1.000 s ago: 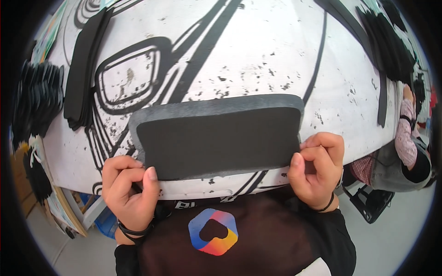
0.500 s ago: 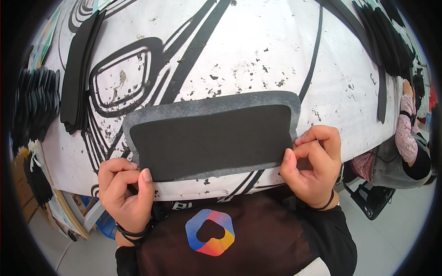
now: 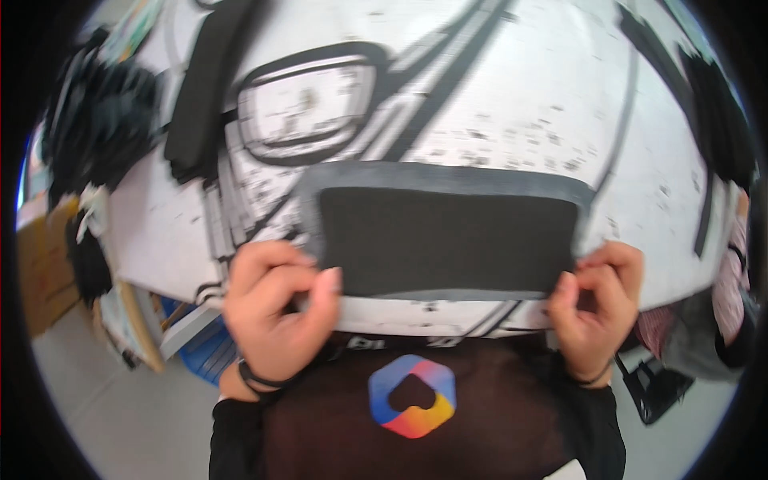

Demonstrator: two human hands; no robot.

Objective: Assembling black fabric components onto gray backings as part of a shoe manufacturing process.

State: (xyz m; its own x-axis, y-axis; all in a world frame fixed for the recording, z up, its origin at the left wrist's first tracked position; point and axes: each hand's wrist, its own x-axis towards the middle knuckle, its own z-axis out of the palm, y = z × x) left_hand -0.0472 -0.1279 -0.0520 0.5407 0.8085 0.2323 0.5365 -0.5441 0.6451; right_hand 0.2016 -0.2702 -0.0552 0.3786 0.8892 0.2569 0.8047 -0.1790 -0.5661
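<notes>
One black panel [image 3: 448, 244] is held by two hands above the near part of one white table [image 3: 528, 88]; whether the tabletop is touched by it cannot be told. The panel is framed by one grey border [image 3: 456, 179], seen widest along the far side and at the left. The near left corner is pinched between thumb and curled fingers of the left hand [image 3: 276, 308], and the near right corner is pinched in the same way by the right hand [image 3: 596, 308]. Each wrist is circled by dark banding, by one band [image 3: 594, 376] at the right. Behind the hands, one hexagonal emblem [image 3: 386, 388] in several colours is borne by the dark shirt [image 3: 336, 432]. The table is marked with thick black lines. At its left, one stack of black strips [image 3: 204, 96] is laid, and farther left one pile of dark pieces [image 3: 104, 120] is seen; neither can be counted, being blurred. At the far right, more black pieces [image 3: 724, 120] are heaped, and one co-worker's pink sleeve [image 3: 730, 296] is partly shown.
</notes>
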